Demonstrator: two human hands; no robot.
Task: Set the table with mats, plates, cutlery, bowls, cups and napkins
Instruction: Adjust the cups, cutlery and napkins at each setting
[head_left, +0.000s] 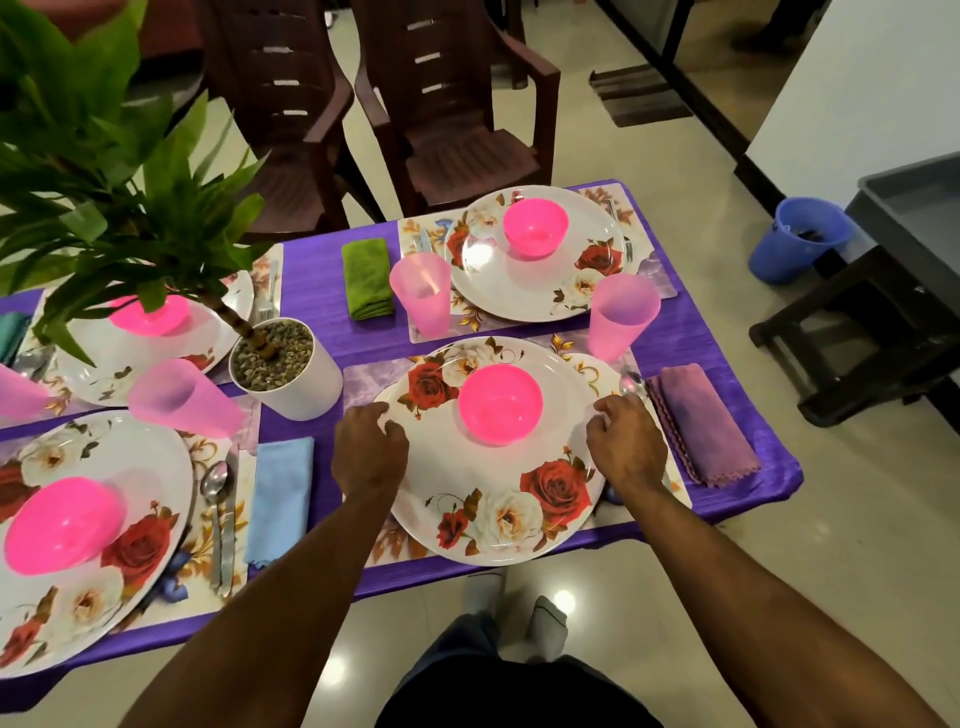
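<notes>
1. Two hands reach over the near edge of the counter (769, 478). Left hand (370, 453) has a grip on the left rim of the flower plate (498, 514), with fingers curled over the edge. Right hand (626, 448) has curled fingers at the right rim too, but I cannot tell if it pinches the plate or just touches it.
2. That plate sits on a mat (363, 387), close to the counter's near edge. A pink bowl (500, 402) sits in the middle of it.
3. What could go wrong: the bowl is loose on the plate. If the plate tips or gets a quick push, the bowl could slide off. I think slow, flat moves are best.
4. Just right of the right hand lies a spoon (632, 385), so a push that way could bump it. A purple napkin (704, 423) lies past it.
5. Behind the plate stands a pink cup (621, 317). A shove could knock it over.
6. To the left are a plant pot (283, 369) and a blue napkin (280, 501), near the left arm.
7. Three more places look set already.
</notes>
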